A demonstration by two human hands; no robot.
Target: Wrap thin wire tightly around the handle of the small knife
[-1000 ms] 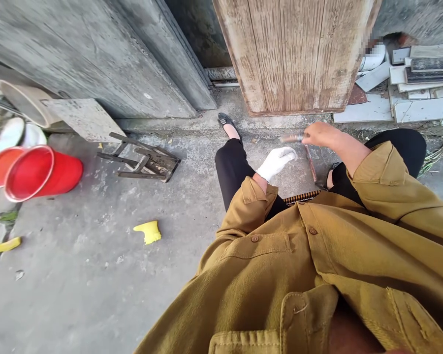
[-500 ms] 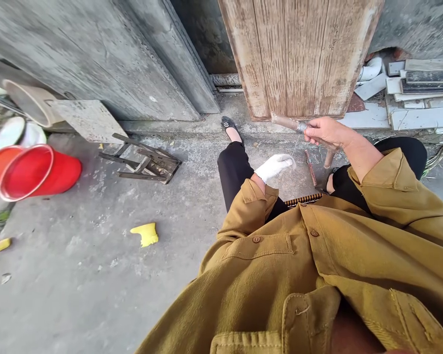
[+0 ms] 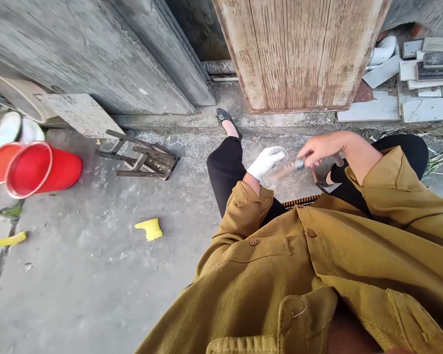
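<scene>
My right hand (image 3: pixel 322 147), bare, is closed on a wooden stick (image 3: pixel 283 170). Silvery wire or cord is wound around the stick near my fingers; motion blur hides which. The stick's near end tilts down to the left, beside my left hand (image 3: pixel 266 162). That hand wears a white knitted glove, and its fingers are curled together. Half a second ago a thin strand ran from it to the winding; now the strand is too blurred to follow. Both hands hang between my knees, above the concrete floor.
A small wooden stool (image 3: pixel 143 157) lies on its side at left, near red buckets (image 3: pixel 64 164). A yellow piece (image 3: pixel 150 229) lies on the floor. Ahead, a brown wooden panel (image 3: pixel 302 59) leans on the wall, with stacked white boards (image 3: pixel 423 109) at right.
My right hand has moved down and swung the stick from upper left to lower left, towards the gloved hand. My left hand has shifted slightly left and up.
</scene>
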